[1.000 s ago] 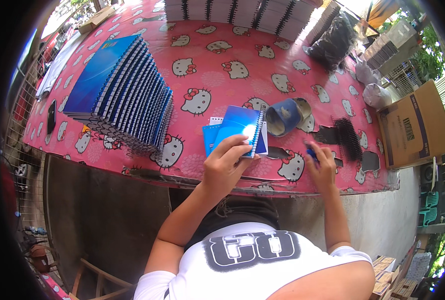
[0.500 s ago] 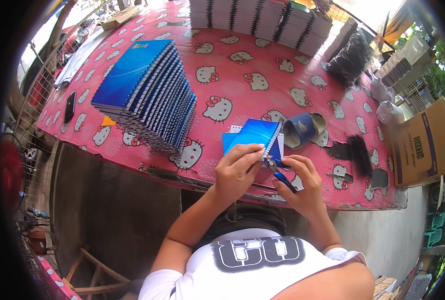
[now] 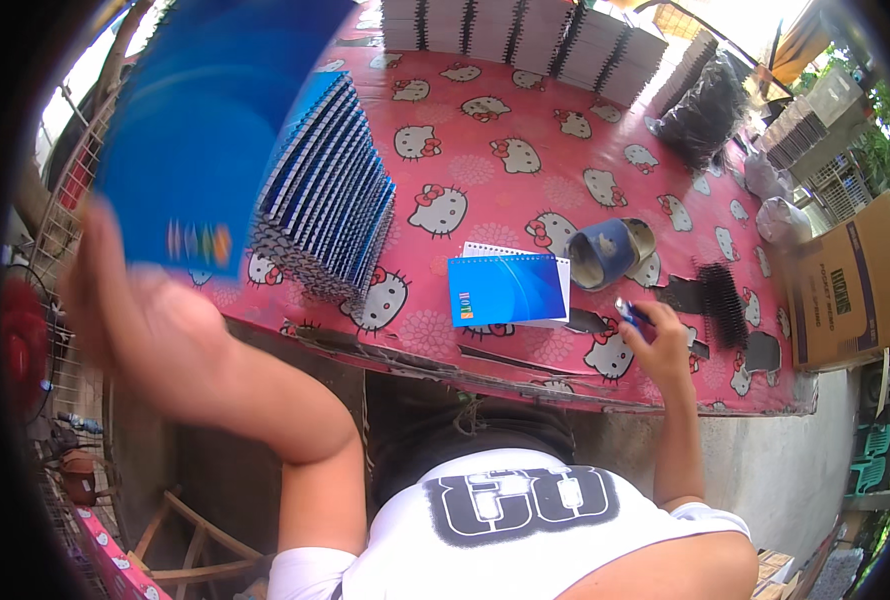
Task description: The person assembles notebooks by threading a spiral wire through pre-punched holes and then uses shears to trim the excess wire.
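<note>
A blue-covered notebook is raised at the upper left, close to the camera and blurred. My left hand grips its lower part, over the left side of the tall stack of blue spiral notebooks. On the right, my right hand is closed around small blue-handled pliers, their tip pointing up and left. Between the hands, a loose blue cover with punched holes lies flat on the table, white punched sheets showing from under it.
A blue and tan slipper-like object lies beyond the right hand. Black binding coils rest farther right, near a cardboard box. Spiral-bound blocks line the far edge, beside a black plastic bag. A pink patterned cloth covers the table.
My left hand has swung up and left, carrying the blue notebook off the loose cover. My right hand has moved right with the pliers, away from the notebook's coil.
</note>
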Available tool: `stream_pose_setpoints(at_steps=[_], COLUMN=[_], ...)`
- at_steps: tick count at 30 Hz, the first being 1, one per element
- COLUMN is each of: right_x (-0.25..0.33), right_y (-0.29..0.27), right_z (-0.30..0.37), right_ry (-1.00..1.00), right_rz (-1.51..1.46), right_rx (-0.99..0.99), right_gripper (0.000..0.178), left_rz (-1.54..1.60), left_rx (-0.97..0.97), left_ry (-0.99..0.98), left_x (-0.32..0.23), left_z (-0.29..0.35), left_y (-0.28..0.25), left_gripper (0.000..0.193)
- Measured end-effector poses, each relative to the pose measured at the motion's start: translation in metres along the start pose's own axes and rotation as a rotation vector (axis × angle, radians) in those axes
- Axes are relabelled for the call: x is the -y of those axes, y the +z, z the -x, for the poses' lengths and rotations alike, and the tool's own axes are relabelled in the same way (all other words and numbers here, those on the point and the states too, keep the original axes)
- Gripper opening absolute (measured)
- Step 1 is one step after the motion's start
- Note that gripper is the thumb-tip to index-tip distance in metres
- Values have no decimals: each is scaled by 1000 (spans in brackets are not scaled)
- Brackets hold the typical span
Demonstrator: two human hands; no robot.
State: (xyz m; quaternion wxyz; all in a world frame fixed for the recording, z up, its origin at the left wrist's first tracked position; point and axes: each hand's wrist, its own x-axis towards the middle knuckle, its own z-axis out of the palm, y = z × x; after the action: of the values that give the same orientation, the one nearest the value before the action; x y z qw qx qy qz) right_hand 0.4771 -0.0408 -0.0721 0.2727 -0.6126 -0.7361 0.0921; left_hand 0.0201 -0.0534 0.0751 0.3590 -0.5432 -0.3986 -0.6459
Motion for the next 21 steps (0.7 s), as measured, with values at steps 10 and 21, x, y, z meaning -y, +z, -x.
stream_pose_setpoints(at_steps=[10,21], right_x=[150,159], right_y=[49,70], right_z=[-38,-68], right_ry=[-665,-641], right_rz=[35,135], right_rx=[108,273], right_gripper=[38,30], left_rz=[409,297], left_rx=[-77,-127], left_ry=[-982,-1009], left_x=[43,38], left_z=[27,22], left_y=[40,38], left_gripper=[10,18])
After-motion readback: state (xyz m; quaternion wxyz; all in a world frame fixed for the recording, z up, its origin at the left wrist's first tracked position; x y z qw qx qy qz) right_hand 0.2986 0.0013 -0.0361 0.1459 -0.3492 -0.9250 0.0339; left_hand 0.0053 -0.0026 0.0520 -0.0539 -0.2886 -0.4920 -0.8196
